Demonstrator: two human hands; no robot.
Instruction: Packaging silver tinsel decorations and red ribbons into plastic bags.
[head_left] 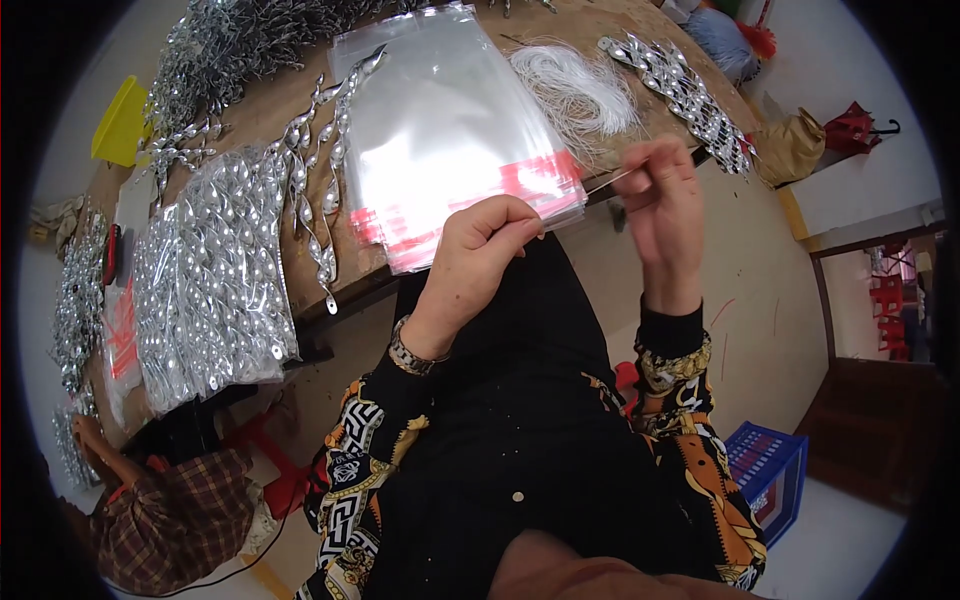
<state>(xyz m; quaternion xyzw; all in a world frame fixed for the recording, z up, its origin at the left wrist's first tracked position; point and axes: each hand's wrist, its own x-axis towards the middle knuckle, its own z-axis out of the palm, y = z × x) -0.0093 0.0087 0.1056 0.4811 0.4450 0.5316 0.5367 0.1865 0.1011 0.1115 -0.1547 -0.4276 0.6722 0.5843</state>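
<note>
A thin white string (pixel 606 183) stretches between my two hands, beside the front corner of a stack of clear plastic bags (pixel 430 110) with red-edged openings. My left hand (pixel 468 255) is closed in a pinch on the string in front of the bags; its fingertips hide the end. To the right, slightly blurred, my right hand (pixel 664 205) is raised with fingers curled, pinching the string. Behind the hands lies a loose bundle of white strings (pixel 575 90). Silver twisted strips (pixel 328 190) hang over the table edge left of the bags.
Bagged silver twists (pixel 215 270) fill the table's left front, and a silver heap (pixel 250 50) lies behind. More twists (pixel 680 95) lie at the right edge. A co-worker in a plaid shirt (pixel 170 515) sits at left. A blue crate (pixel 765 470) stands on the right.
</note>
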